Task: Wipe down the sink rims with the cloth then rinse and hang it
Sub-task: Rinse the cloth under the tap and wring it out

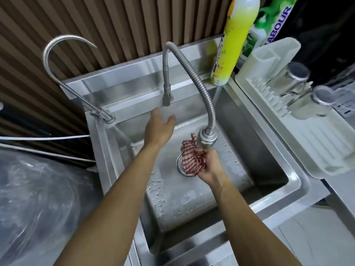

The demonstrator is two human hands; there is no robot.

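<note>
The right hand [208,166] grips a bunched red-and-white checked cloth [192,158], fingers curled round it, directly under the spray head [206,140] of the flexible faucet [194,77] and above the drain [182,166] in the middle of the basin. The left hand [160,125] reaches toward the faucet's base at the back rim, fingers spread and relaxed, holding nothing — whether it touches the steel there I cannot tell. Whether water is running is also hard to make out, though droplets dot the basin floor. The stainless sink [295,183] leaves open room around both forearms; its near rim is partly cut off at the bottom edge. A second, thin gooseneck tap [63,60] rises from the back left corner. On the back right corner stands a yellow bottle [234,39], its top cropped, with a green-labelled container [274,18] behind. To the right lies a white dish rack [288,104] with blurred metal cups [295,75]. At left, a crinkled clear plastic sheet [38,198] covers something indistinct — behind everything runs a brown ribbed wall [115,25].
</note>
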